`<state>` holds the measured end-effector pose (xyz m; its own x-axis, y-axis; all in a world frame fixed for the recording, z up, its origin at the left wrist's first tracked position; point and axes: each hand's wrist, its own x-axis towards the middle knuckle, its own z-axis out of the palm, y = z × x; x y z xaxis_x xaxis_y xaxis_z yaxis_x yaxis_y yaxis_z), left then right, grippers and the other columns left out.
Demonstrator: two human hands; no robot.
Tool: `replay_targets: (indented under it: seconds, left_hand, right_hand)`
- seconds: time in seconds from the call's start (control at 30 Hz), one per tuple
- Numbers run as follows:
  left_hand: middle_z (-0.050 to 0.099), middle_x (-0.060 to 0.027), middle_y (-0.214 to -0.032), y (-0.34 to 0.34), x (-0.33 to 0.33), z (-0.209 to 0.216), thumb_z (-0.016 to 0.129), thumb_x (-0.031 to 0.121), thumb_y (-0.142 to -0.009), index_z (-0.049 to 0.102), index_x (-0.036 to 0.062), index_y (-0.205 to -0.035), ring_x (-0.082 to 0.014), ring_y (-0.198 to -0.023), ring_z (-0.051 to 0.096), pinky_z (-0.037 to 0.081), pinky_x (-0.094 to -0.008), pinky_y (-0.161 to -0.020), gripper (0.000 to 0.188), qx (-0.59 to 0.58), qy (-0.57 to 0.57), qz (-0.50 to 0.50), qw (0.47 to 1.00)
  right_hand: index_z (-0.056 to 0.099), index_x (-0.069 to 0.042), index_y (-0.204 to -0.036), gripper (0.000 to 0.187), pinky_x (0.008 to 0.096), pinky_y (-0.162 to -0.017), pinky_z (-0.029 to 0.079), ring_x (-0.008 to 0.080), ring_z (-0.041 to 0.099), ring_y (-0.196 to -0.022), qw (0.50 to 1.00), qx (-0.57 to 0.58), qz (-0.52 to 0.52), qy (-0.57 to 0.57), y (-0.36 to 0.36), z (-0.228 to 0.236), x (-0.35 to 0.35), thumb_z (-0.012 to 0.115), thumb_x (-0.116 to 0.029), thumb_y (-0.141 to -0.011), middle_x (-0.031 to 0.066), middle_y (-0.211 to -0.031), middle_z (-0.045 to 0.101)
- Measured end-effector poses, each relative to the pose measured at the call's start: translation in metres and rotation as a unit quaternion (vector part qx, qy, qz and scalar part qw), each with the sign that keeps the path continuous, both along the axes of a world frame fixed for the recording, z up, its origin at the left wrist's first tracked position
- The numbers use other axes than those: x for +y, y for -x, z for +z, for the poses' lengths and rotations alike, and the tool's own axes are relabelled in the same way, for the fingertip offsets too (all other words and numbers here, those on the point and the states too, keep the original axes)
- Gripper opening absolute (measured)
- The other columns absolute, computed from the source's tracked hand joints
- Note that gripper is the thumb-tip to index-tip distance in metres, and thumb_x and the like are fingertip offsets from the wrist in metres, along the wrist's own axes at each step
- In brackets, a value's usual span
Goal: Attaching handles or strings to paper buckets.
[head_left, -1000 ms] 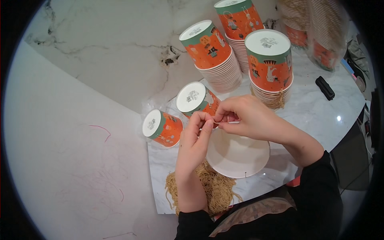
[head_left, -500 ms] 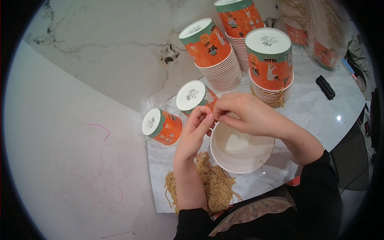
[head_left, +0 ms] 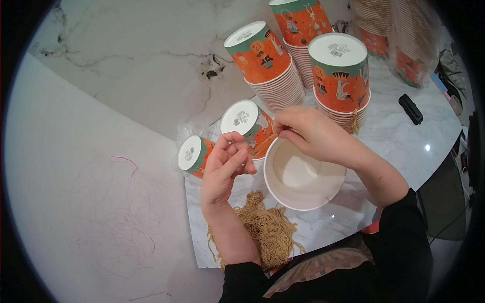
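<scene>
My left hand (head_left: 222,171) and my right hand (head_left: 316,136) are raised over the far left side of an open white paper tub (head_left: 289,189). Between them runs a thin tan string (head_left: 263,145). Thumb and forefinger of the right hand pinch one end. The left hand's fingers are curled around the other part, partly hiding it. Below the left forearm lies a loose heap of tan string (head_left: 270,232). Just beyond the left hand, two upside-down orange and green paper tubs (head_left: 238,119) rest on the marble-patterned table.
Tall stacks of upside-down orange tubs (head_left: 341,83) stand at the back, one with string around its rims. Bagged stacks (head_left: 414,40) are at the far right. A small black object (head_left: 411,109) lies on the right. A white board (head_left: 91,202) with pen lines fills the left.
My hands have drawn apart: the left moved left and slightly down, the right a little up. The string between them now shows. The open tub sits slightly farther away.
</scene>
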<state>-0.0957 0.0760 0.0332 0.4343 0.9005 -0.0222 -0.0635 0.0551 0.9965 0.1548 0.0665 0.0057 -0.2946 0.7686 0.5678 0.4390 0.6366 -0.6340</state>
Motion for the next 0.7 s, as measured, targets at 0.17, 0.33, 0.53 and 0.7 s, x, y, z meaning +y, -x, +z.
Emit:
replay_targets:
  seconds: [0.17, 0.33, 0.53, 0.7]
  left_hand:
    - [0.059, -0.0098, -0.117, 0.008, -0.013, 0.01, 0.068, 0.002, -0.091, 0.048, 0.0046, -0.126, -0.0099, -0.072, 0.058, 0.054, -0.0213, -0.058, 0.04, -0.101, 0.013, -0.056, 0.993]
    - [0.056, -0.0087, -0.122, -0.015, -0.02, 0.01, 0.075, -0.003, -0.081, 0.051, 0.0022, -0.128, -0.0069, -0.069, 0.052, 0.046, -0.0187, -0.053, 0.053, 0.0, -0.052, -0.047, 0.998]
    - [0.069, -0.0041, -0.099, -0.01, -0.014, -0.004, 0.079, 0.009, -0.078, 0.067, 0.0024, -0.12, -0.0059, -0.057, 0.045, 0.041, -0.0243, -0.055, 0.044, 0.354, -0.206, 0.014, 0.912]
    - [0.068, -0.0028, -0.081, -0.003, -0.029, 0.013, 0.081, 0.015, -0.079, 0.072, 0.0014, -0.108, -0.0078, -0.057, 0.047, 0.04, -0.0265, -0.055, 0.034, 0.42, -0.207, -0.013, 0.884]
  right_hand:
    - [0.059, -0.002, -0.093, 0.006, 0.0423, -0.077, 0.05, 0.0335, 0.063, -0.086, 1.0, 0.009, -0.011, -0.025, 0.006, -0.004, 0.003, 0.064, -0.004, -0.089, 0.0134, -0.088, 0.064]
    - [0.061, -0.001, -0.092, 0.006, 0.0423, -0.076, 0.05, 0.033, 0.064, -0.086, 0.998, 0.002, 0.054, 0.01, 0.007, -0.002, 0.001, 0.065, -0.003, -0.088, 0.0135, -0.086, 0.064]
    - [0.061, 0.0, -0.092, 0.008, 0.0418, -0.075, 0.05, 0.0328, 0.064, -0.084, 0.991, -0.04, 0.113, 0.056, 0.006, 0.002, 0.0, 0.066, -0.004, -0.088, 0.0138, -0.084, 0.065]
    - [0.062, 0.0, -0.092, 0.008, 0.0415, -0.075, 0.051, 0.0323, 0.064, -0.084, 0.985, -0.052, 0.155, 0.051, 0.005, -0.003, 0.006, 0.066, -0.004, -0.088, 0.0135, -0.086, 0.065]
